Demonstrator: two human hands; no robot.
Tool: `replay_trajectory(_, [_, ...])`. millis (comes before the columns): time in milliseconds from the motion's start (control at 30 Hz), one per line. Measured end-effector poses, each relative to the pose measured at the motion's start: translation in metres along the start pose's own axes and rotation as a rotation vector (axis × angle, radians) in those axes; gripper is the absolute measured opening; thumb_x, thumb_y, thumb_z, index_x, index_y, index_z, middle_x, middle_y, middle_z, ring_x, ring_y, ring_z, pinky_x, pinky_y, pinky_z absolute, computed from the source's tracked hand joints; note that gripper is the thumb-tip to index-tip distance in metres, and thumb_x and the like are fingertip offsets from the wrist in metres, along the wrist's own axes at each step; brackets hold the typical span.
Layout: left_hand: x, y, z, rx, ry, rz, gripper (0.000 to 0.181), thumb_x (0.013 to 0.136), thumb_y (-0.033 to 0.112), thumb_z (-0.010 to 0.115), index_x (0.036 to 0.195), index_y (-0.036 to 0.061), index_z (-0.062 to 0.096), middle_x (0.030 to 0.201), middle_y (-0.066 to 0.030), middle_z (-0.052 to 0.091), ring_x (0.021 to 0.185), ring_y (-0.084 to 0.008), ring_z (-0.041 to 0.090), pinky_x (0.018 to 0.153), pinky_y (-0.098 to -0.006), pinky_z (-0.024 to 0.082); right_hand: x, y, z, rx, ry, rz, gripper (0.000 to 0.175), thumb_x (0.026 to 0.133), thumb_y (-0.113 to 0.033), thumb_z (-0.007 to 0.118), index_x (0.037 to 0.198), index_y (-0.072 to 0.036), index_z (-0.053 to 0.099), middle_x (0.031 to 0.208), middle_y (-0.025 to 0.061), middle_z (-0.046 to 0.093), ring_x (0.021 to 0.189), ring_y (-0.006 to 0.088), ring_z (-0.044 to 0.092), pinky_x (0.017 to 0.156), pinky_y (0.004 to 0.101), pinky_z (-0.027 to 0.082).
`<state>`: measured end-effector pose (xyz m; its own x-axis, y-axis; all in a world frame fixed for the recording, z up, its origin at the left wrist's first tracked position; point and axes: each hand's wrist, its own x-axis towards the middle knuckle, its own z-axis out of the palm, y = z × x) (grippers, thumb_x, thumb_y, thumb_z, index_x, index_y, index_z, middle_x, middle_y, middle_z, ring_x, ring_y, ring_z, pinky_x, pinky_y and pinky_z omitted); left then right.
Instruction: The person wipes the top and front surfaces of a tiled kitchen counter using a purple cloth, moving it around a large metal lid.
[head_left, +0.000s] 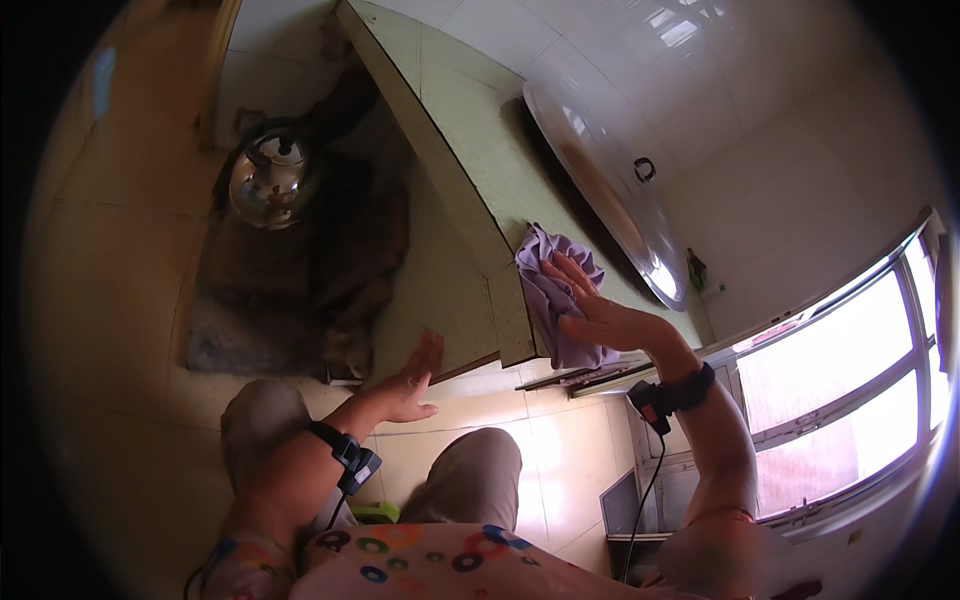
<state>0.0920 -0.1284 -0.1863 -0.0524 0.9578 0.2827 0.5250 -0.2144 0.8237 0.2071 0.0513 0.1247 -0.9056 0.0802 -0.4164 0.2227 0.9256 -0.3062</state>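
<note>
My right hand presses with its palm and fingers on a crumpled purple cloth at the near end of the pale green counter. Part of the cloth hangs over the counter's edge. My left hand holds nothing; its fingers are spread beside the lower edge of the pale green panel under the counter. Behind the cloth, a large round metal lid or pan with a small ring leans against the tiled wall.
A shiny metal kettle or pot stands at the left on a dark, sooty surface. A framed window is at the right. My knees are over the tiled floor, with something green between them.
</note>
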Motion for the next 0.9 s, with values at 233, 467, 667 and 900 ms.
replay_trajectory(233, [0.001,0.006,-0.003,-0.018,-0.029,-0.051,0.114,0.072,0.026,0.071,0.14,0.0105,-0.019,0.145,-0.0265,-0.017,0.133,-0.047,0.01,0.105,-0.0441,0.03,0.12,-0.013,-0.06,-0.131,-0.063,0.127,0.074,0.092,-0.043,0.045,0.146,-0.016,0.002,0.151,0.0155,-0.006,0.139,0.0313,-0.003,0.11,0.043,0.008])
replay_trajectory(467, [0.001,0.013,-0.012,-0.026,-0.106,-0.107,0.109,0.075,0.025,0.068,0.141,0.0128,-0.018,0.146,-0.0232,-0.015,0.129,-0.0488,0.022,0.1,-0.0453,0.038,0.213,-0.004,-0.11,-0.378,-0.066,0.094,0.085,0.085,-0.063,0.04,0.145,-0.015,0.005,0.148,0.0241,0.002,0.137,0.0378,0.006,0.11,0.042,0.014])
replay_trajectory(667, [-0.001,0.02,-0.023,-0.033,-0.17,-0.115,0.106,0.075,0.02,0.068,0.142,0.0119,-0.015,0.147,-0.0226,-0.012,0.129,-0.0468,0.025,0.1,-0.0439,0.039,0.246,-0.016,-0.123,-0.347,0.01,0.132,0.078,0.085,-0.056,0.043,0.144,-0.013,0.014,0.145,0.024,0.019,0.134,0.0369,0.022,0.108,0.041,0.022])
replay_trajectory(900, [-0.003,0.019,-0.033,0.018,-0.186,-0.104,0.104,0.074,0.017,0.067,0.142,0.0099,-0.011,0.147,-0.0253,-0.005,0.123,-0.0408,0.038,0.096,-0.0381,0.042,0.226,-0.023,-0.116,-0.268,0.057,0.171,0.092,0.083,-0.06,0.046,0.143,-0.002,0.007,0.142,0.0262,0.025,0.133,0.0351,0.025,0.108,0.037,0.023])
